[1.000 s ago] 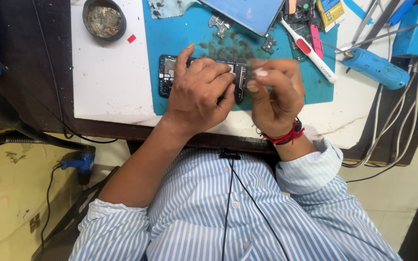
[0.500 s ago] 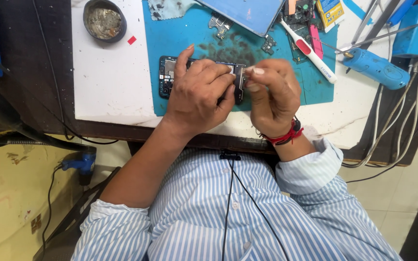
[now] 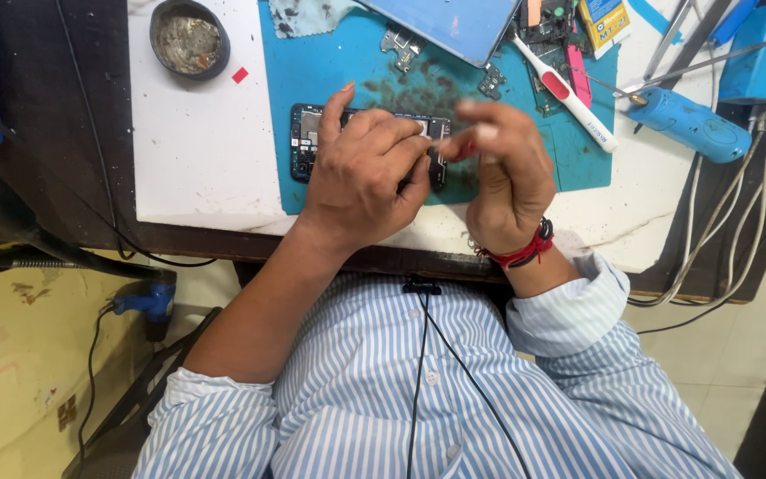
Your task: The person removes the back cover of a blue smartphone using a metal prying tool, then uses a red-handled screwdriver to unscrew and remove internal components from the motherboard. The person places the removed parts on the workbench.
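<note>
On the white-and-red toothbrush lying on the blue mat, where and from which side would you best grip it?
Grip the toothbrush at its white handle end, bottom right, coming from above: that end lies bare at the edge of the blue mat, while the head end lies among parts.

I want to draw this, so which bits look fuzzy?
In the head view, the right hand is smeared at its fingers, while the left hand and the opened phone look sharp; light is even, with no harsh glare.
</note>
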